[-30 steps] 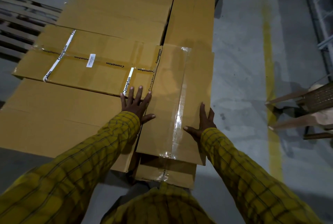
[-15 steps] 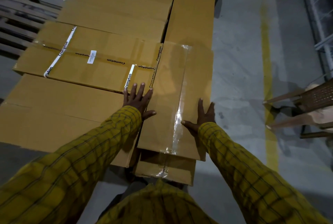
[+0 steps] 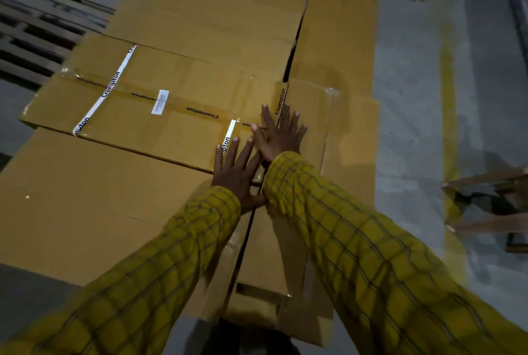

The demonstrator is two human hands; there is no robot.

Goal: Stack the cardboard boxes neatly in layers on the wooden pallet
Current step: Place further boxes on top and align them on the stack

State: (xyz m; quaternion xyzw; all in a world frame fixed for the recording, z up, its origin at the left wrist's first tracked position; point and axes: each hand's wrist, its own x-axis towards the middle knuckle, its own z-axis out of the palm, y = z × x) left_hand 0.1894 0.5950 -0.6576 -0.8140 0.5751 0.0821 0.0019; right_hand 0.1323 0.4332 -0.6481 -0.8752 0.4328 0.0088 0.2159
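Cardboard fills the view, brown and flat, a whole layer of boxes laid edge to edge with barely a seam between them. Front and centre lies the taped box [image 3: 160,103], marked with white Crompton strapping and a small white label [image 3: 160,101], sitting a step higher than the plain box [image 3: 85,206] just nearer the person. To its right runs the long narrow box [image 3: 340,154], sealed lengthwise with clear tape, its near end overhanging a lower carton. Both hands are down flat at the joint where these boxes meet: the left hand [image 3: 238,174] spreads its straight fingers over the near right corner of the taped box, gripping nothing, and the right hand [image 3: 281,137] lies just beyond it, fingers splayed across the seam between the taped box and the long narrow box, palm pressed to the cardboard, holding nothing either. The two hands overlap at the thumbs, yellow checked sleeves [image 3: 357,234] stretching forward. Farther back, more plain boxes [image 3: 217,17] complete the layer. Off to the left, a bare wooden pallet [image 3: 37,29] shows its dark slats on the grey concrete floor [image 3: 414,97]. A worn yellow line [image 3: 448,89] runs along the floor at right, and a brown chair [image 3: 491,200] stands beyond it.
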